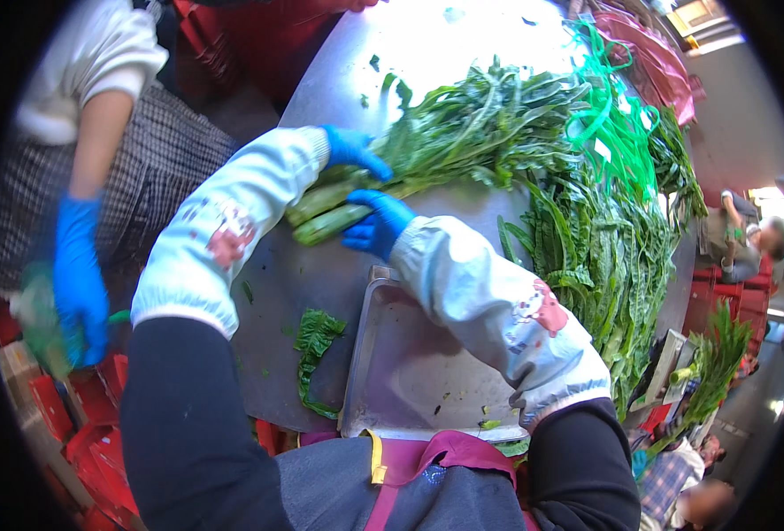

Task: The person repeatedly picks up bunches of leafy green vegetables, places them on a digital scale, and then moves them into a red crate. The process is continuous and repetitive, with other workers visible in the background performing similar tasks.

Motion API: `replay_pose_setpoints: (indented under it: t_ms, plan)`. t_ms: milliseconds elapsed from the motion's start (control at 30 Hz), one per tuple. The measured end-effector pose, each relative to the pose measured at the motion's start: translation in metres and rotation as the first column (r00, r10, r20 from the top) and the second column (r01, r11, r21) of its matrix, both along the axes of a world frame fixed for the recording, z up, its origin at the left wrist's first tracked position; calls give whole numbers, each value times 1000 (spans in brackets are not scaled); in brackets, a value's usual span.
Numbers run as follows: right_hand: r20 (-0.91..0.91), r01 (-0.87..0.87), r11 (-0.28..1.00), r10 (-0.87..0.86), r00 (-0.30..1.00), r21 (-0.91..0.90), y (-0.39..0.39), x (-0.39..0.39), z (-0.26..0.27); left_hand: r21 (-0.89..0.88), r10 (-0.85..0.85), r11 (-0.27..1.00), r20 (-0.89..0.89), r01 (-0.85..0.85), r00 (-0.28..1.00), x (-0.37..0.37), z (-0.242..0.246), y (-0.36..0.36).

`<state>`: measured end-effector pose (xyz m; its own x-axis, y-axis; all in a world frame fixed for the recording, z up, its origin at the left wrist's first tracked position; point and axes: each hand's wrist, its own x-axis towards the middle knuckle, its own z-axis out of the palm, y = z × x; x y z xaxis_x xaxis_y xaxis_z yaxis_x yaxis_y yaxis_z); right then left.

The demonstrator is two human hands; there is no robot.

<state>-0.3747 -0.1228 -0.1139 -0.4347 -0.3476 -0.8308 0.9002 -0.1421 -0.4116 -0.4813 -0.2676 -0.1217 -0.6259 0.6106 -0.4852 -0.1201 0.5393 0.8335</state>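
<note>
In front of me a bunch of stem lettuce (329, 214) lies across the metal table, thick pale-green stalks toward the left and long leaves toward the upper right. My left hand (353, 154), in a blue glove, reaches over the bunch from the far side, its fingers across the stalks where the leaves begin. From the near side my right hand (382, 224), also blue-gloved, curls around the nearest stalk. The undersides of the stalks and some fingertips are hidden. Below my right forearm sits a shallow metal tray (425, 352) with leaf scraps in it.
Heaped leafy stem lettuce (591, 265) covers the table's right side. Green ties (617, 139) lie above it, beside a pink plastic bag (657, 60). A torn leaf (316, 352) rests left of the tray. At left stands a co-worker with a blue-gloved hand (80, 285) hanging down.
</note>
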Motion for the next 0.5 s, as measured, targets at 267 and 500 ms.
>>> replay_pose_setpoints:
  t_ms: [267,500]
  plan:
    - [-205,-475,820,549,810,320,4,-6,15,238,174,963,-190,-127,966,52,7,-32]
    - [-739,-49,781,607,293,622,64,68,83,-37,120,984,-576,-173,808,71,-15,-20]
